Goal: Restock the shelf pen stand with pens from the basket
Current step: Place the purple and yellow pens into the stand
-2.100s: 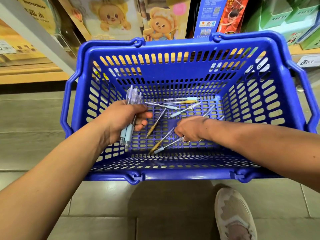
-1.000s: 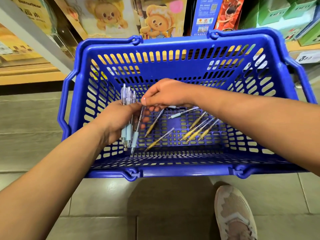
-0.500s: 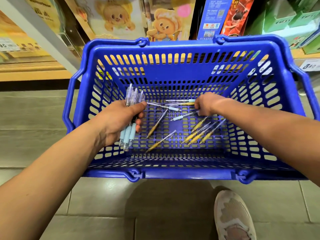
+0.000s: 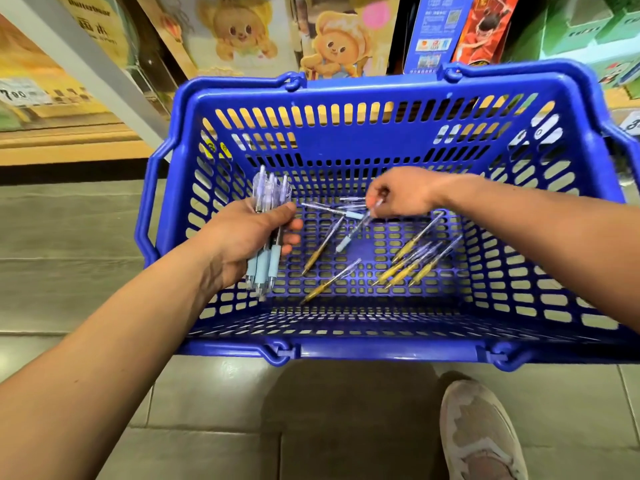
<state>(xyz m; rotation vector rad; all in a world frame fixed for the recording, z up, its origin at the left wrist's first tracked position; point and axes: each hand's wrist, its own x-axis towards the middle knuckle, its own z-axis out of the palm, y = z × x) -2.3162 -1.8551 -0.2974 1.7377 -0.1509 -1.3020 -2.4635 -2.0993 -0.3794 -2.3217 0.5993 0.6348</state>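
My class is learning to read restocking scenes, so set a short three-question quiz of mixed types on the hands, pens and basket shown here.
1. True or false: the left hand grips a bundle of blue-grip pens.
2. The pen pinched by the right hand has a grip that is: A yellow, B light blue, C red.
3. Fill in: the loose yellow-grip pens lie on the floor of the ____.
Key: 1 true; 2 B; 3 basket.
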